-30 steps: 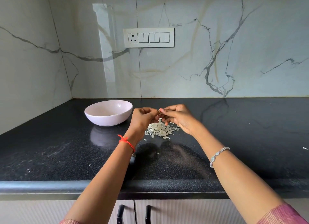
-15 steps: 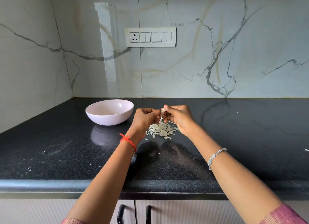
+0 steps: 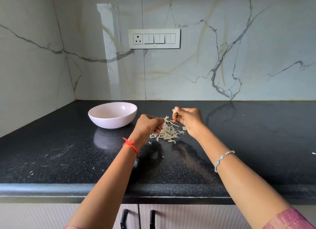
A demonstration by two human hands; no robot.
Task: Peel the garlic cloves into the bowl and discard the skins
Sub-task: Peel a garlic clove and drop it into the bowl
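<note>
The right hand is pinching a small pale garlic clove above a heap of papery white skins. The left hand is pinching a thin skin strip. A slipping clove could be falling among the skins, missing the round pale pink bowl further left.

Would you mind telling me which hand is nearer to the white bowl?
Left. The left hand, pinching a garlic skin, is just right of the bowl; the right hand, holding a garlic clove, is farther right, across the skin pile.
</note>
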